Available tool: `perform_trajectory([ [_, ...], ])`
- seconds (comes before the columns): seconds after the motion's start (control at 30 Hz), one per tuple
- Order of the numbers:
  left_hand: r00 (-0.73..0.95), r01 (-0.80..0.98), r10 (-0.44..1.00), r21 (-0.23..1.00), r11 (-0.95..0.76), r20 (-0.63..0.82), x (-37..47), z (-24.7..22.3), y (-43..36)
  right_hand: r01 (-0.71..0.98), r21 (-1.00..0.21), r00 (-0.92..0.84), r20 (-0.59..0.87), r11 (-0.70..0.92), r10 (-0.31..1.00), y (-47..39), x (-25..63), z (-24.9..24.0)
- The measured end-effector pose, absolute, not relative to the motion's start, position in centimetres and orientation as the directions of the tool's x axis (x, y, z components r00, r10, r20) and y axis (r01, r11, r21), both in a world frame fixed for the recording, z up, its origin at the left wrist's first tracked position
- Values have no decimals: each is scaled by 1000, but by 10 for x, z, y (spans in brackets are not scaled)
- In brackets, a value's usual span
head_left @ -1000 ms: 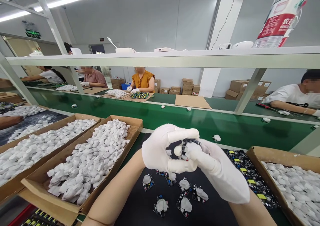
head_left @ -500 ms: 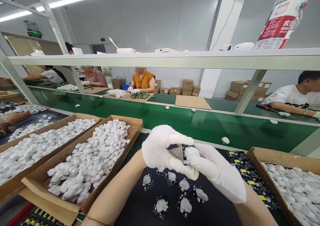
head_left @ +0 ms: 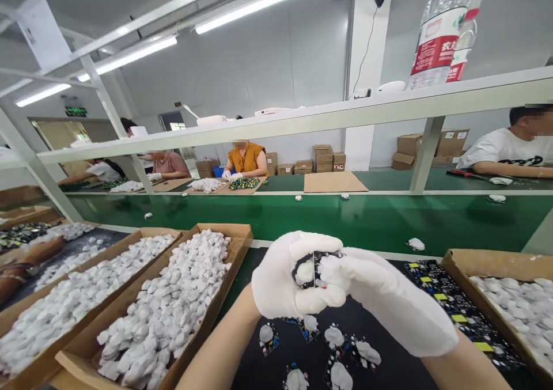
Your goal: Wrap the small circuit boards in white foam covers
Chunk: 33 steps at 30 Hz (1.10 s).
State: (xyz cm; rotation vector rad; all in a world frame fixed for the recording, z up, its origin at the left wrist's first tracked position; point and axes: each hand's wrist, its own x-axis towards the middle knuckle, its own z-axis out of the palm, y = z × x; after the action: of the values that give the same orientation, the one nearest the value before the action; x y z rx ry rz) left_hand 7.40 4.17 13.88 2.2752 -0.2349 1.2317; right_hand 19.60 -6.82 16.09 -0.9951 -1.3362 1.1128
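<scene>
Above the black mat (head_left: 254, 374), my left hand (head_left: 298, 275) grips the circuit board (head_left: 317, 272), likely light, stiff, fragile: best by edges. Right hand (head_left: 380, 289) closing, I cannot tell.

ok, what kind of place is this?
Likely an electronics factory, on a manual assembly line. Rows of black circuit boards lie at the bench's right, a long green surface, perhaps a conveyor, carries small white-topped pieces, and people work along its far side.
</scene>
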Motion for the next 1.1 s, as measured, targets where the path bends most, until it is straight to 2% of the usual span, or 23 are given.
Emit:
perform_trajectory([
  [0.17, 585, -445, 114, 435, -783, 803, 74, 133, 41, -58, -968, -36, 245, 243, 969, -72, 193, 161],
  [0.33, 567, -401, 216, 495, -771, 795, 74, 127, 43, -8, -973, 54, 230, 230, 972, -68, 186, 161],
  [0.47, 582, -422, 226, 528, -737, 781, 76, 128, 46, 52, -966, 120, 258, 254, 959, -64, 184, 161],
  [0.6, 610, -477, 280, 625, -618, 742, 80, 127, 50, -17, -947, 80, 319, 321, 945, -59, 190, 158],
  [0.73, 643, -493, 351, 719, -489, 680, 82, 119, 54, -180, -919, 49, 348, 351, 936, -52, 199, 150],
  [0.8, 647, -498, 351, 723, -478, 677, 81, 117, 55, -199, -922, 30, 334, 333, 942, -52, 201, 149],
  [0.93, 654, -493, 281, 677, -546, 703, 75, 124, 55, -105, -956, 6, 275, 274, 961, -58, 195, 155],
  [1.1, 667, -446, 201, 601, -663, 718, 68, 133, 55, -72, -965, 68, 248, 253, 966, -58, 187, 156],
])
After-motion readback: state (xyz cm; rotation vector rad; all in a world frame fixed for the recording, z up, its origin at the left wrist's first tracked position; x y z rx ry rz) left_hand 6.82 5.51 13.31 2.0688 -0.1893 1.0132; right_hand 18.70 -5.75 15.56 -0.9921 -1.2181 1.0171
